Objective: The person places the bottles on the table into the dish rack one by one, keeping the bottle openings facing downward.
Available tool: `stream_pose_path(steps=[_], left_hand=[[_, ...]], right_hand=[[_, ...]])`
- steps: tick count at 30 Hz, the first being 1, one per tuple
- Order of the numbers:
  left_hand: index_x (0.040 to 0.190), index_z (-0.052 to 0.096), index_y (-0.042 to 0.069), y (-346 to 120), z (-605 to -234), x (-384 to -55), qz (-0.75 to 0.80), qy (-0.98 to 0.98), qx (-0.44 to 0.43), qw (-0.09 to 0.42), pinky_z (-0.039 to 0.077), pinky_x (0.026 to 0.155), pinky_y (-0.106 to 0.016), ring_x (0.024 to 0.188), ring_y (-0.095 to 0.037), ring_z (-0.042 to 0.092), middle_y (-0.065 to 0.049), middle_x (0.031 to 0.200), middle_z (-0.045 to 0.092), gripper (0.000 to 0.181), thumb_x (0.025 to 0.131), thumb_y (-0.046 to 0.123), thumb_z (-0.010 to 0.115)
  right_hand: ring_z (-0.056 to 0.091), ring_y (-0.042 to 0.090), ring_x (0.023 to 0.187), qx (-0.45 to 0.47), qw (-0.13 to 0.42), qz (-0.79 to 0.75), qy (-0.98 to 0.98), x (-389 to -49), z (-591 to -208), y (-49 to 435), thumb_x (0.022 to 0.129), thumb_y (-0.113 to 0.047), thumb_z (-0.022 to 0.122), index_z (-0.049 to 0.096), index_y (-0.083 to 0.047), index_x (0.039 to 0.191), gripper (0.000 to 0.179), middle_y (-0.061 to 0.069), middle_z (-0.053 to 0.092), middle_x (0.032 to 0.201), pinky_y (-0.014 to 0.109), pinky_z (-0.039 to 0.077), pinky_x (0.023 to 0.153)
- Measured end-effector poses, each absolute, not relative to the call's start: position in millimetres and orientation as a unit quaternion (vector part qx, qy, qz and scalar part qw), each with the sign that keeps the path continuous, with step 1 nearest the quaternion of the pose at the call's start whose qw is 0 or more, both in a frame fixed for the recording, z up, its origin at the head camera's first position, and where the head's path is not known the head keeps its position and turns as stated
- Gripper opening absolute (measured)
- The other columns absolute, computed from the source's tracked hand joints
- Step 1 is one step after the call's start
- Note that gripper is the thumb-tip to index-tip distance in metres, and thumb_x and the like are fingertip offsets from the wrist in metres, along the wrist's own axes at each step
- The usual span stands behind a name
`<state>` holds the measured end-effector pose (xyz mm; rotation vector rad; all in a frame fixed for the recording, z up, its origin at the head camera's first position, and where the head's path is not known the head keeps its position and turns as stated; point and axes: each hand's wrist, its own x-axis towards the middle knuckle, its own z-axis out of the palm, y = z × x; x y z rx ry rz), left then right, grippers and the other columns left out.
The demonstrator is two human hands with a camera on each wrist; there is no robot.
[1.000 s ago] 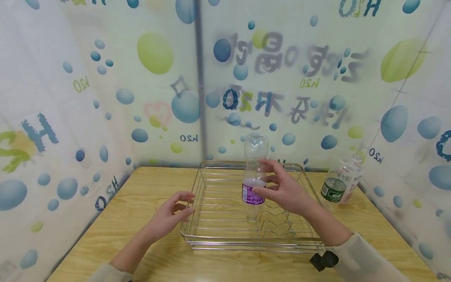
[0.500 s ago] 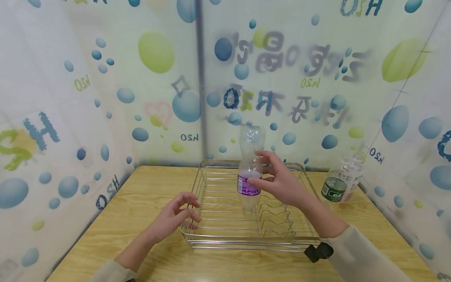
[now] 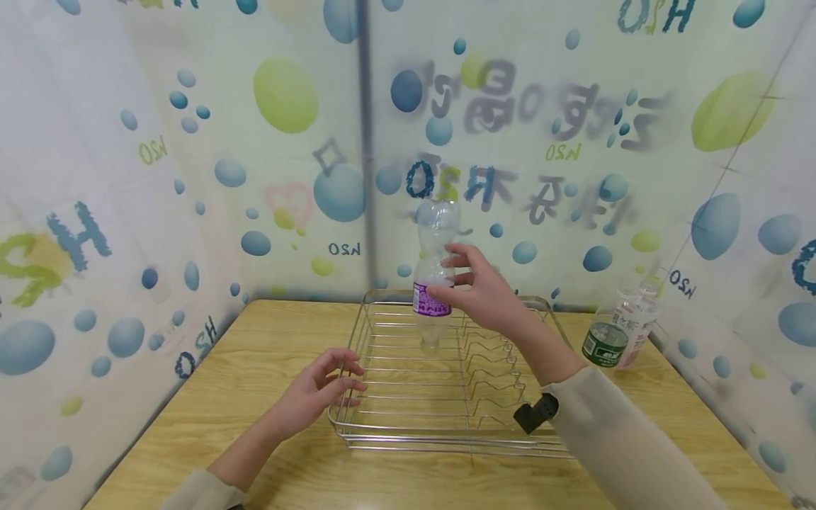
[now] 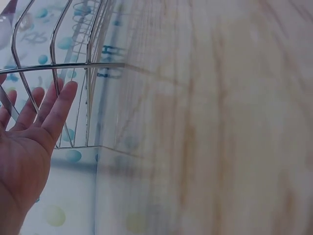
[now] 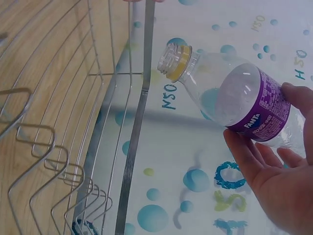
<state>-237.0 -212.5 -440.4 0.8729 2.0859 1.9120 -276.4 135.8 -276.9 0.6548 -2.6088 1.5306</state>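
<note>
Head view: right hand (image 3: 481, 290) is pinching neck-down bottle (image 3: 431, 273) between half-closed fingers, rack (image 5: 135, 147) lying beneath; left hand (image 3: 315, 393) is resting beside rack, fingers loosely parted, holding nothing. Seemingly light pinch is risking slick bottle pivoting, neck snagging rack below fingers.

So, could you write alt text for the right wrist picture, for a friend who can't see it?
The right hand holds a clear, capless bottle with a purple Fanta label, its neck pointing toward a wire rack. Behind is a pale wall with blue spots.
</note>
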Motion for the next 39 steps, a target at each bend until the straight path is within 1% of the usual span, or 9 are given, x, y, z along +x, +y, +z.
stream_pose_path(steps=[4,10,12,15,18,22,26,34,39], left_hand=[[0.150,0.046,0.007,-213.1,-441.2,-236.7,0.644,0.702,0.291,0.090,0.067,0.099,-0.046,0.124,-0.028,0.073,-0.035,0.142,0.048,0.036,0.115,0.009,0.054],[0.151,0.045,0.007,-211.5,-441.1,-236.5,0.642,0.706,0.287,0.086,0.068,0.096,-0.047,0.120,-0.027,0.074,-0.034,0.140,0.049,0.038,0.115,0.009,0.055],[0.151,0.045,0.007,-210.7,-441.0,-236.1,0.642,0.706,0.286,0.085,0.068,0.095,-0.048,0.120,-0.030,0.074,-0.037,0.141,0.048,0.038,0.115,0.009,0.055],[0.152,0.045,0.007,-210.3,-440.8,-235.4,0.643,0.706,0.284,0.086,0.068,0.095,-0.050,0.120,-0.032,0.073,-0.034,0.140,0.049,0.039,0.114,0.008,0.055],[0.152,0.045,0.007,-210.0,-440.7,-235.0,0.645,0.705,0.282,0.088,0.068,0.095,-0.050,0.119,-0.031,0.074,-0.034,0.140,0.050,0.039,0.114,0.008,0.055],[0.152,0.044,0.005,-209.6,-440.4,-235.6,0.649,0.701,0.281,0.090,0.068,0.094,-0.050,0.117,-0.028,0.074,-0.041,0.142,0.046,0.040,0.114,0.006,0.054],[0.153,0.043,0.005,-210.0,-439.9,-236.6,0.648,0.701,0.282,0.091,0.069,0.094,-0.049,0.117,-0.027,0.074,-0.046,0.144,0.043,0.040,0.114,0.005,0.053],[0.153,0.043,0.006,-209.9,-439.7,-237.0,0.648,0.701,0.283,0.096,0.069,0.094,-0.048,0.117,-0.028,0.074,-0.046,0.144,0.043,0.040,0.114,0.006,0.053],[0.154,0.044,0.007,-211.2,-439.6,-236.3,0.647,0.701,0.283,0.096,0.069,0.094,-0.048,0.117,-0.029,0.074,-0.044,0.144,0.044,0.040,0.114,0.006,0.053]], right_hand=[[0.057,0.036,0.146,0.199,0.020,0.500,-0.843,-286.6,-277.5,126.2,0.098,-0.047,0.082,0.029,-0.025,0.172,0.093,0.009,0.049,0.164,0.058,0.058,0.112],[0.056,0.037,0.147,0.188,0.017,0.528,-0.828,-305.3,-285.7,112.4,0.098,-0.047,0.081,0.029,-0.024,0.172,0.094,0.009,0.049,0.164,0.058,0.056,0.115],[0.055,0.037,0.146,0.188,0.015,0.539,-0.821,-311.4,-290.7,108.6,0.099,-0.046,0.081,0.028,-0.023,0.172,0.093,0.010,0.048,0.165,0.058,0.056,0.115],[0.054,0.038,0.146,0.186,0.013,0.553,-0.812,-319.0,-298.2,102.6,0.100,-0.043,0.080,0.028,-0.022,0.172,0.092,0.011,0.047,0.166,0.057,0.056,0.115],[0.054,0.038,0.146,0.182,0.010,0.561,-0.808,-324.8,-304.1,96.7,0.100,-0.043,0.080,0.028,-0.021,0.172,0.092,0.011,0.047,0.165,0.057,0.055,0.115],[0.054,0.038,0.145,0.171,0.007,0.567,-0.806,-332.9,-311.0,87.8,0.099,-0.044,0.081,0.030,-0.021,0.172,0.091,0.009,0.049,0.163,0.059,0.055,0.115],[0.054,0.038,0.145,0.159,0.005,0.571,-0.805,-342.6,-319.2,78.3,0.099,-0.044,0.081,0.031,-0.021,0.171,0.090,0.010,0.050,0.163,0.059,0.055,0.115],[0.055,0.040,0.146,0.140,-0.007,0.574,-0.806,-350.0,-338.5,64.8,0.098,-0.043,0.082,0.033,-0.018,0.170,0.091,0.014,0.050,0.164,0.058,0.057,0.114],[0.054,0.040,0.149,0.130,-0.024,0.570,-0.811,-350.5,-352.9,57.8,0.098,-0.041,0.083,0.032,-0.016,0.170,0.092,0.017,0.050,0.164,0.057,0.055,0.116]])
